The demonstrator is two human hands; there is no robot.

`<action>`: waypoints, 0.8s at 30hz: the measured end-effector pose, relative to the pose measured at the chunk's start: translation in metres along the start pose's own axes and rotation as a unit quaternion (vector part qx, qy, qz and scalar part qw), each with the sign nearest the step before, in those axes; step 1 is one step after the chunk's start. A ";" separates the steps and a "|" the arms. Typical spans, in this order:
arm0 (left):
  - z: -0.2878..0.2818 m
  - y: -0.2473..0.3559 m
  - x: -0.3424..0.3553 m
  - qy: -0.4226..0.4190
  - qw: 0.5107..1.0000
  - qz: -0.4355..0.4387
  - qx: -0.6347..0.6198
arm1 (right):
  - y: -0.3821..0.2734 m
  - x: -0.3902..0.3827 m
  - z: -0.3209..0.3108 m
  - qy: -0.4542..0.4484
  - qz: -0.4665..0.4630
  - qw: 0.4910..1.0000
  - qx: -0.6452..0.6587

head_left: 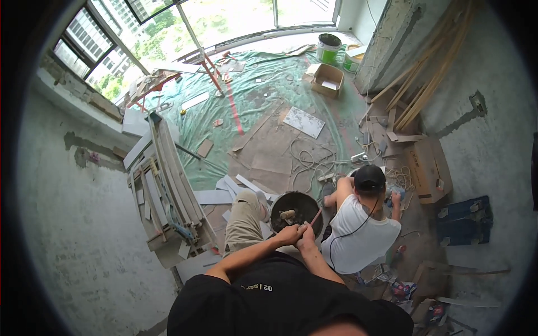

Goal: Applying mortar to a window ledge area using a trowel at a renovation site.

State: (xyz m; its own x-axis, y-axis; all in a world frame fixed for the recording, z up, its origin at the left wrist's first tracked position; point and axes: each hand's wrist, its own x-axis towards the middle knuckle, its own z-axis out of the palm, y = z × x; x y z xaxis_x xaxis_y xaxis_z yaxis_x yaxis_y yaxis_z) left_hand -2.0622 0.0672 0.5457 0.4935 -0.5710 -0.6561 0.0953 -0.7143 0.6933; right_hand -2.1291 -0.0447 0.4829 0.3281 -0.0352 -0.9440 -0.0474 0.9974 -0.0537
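Bare concrete walls ringed a room under renovation, with a green tarp (263,84) spread over the floor toward the big window. Down at the lower middle of the head view, both of the person's hands met at the near rim of a round black bucket (296,211) standing on the floor, right beside their bent knee. The left hand (290,233) was curled shut, and the right hand (306,237) was closed too, both apparently wrapped around a thin reddish stick (316,217) that angled up over the bucket's edge. How far the stick reached into the dark contents was too small to tell. A pale lump sat inside the bucket.

By the look of it, a bucket of wet mix would be heavy and sluggish, the stick stiff but slim, so a low two-handed hold near the rim seemed the sound way to take it.

Just beyond the bucket a co-worker in a white shirt (361,235) and black cap crouched, busy with something blue on the floor. Pale boards (168,185) lay stacked at the left, a cardboard box (328,80) and a green pail (328,47) stood farther off, and loose cable (305,159) coiled between.
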 end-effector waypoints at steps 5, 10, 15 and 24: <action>-0.100 0.016 0.117 -0.113 0.985 0.112 0.063 | -0.041 0.085 0.088 0.029 -0.124 0.991 -0.047; -0.237 0.033 0.249 -0.130 0.970 0.192 0.071 | -0.082 0.150 0.226 -0.044 -0.191 0.980 -0.027; -0.360 0.079 0.309 -0.134 0.951 0.260 0.101 | -0.117 0.157 0.365 -0.058 -0.208 0.976 -0.026; -0.587 0.184 0.361 -0.096 0.936 0.290 0.175 | -0.151 0.183 0.605 -0.131 -0.155 0.979 0.000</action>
State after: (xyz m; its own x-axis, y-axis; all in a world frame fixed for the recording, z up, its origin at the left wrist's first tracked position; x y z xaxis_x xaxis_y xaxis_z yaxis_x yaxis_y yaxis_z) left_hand -1.3593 -0.0329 0.6110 0.2072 -0.9418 -0.2647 -0.4467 -0.3318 0.8309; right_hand -1.4912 -0.1642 0.5147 0.5578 -0.3199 -0.7659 0.0931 0.9410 -0.3252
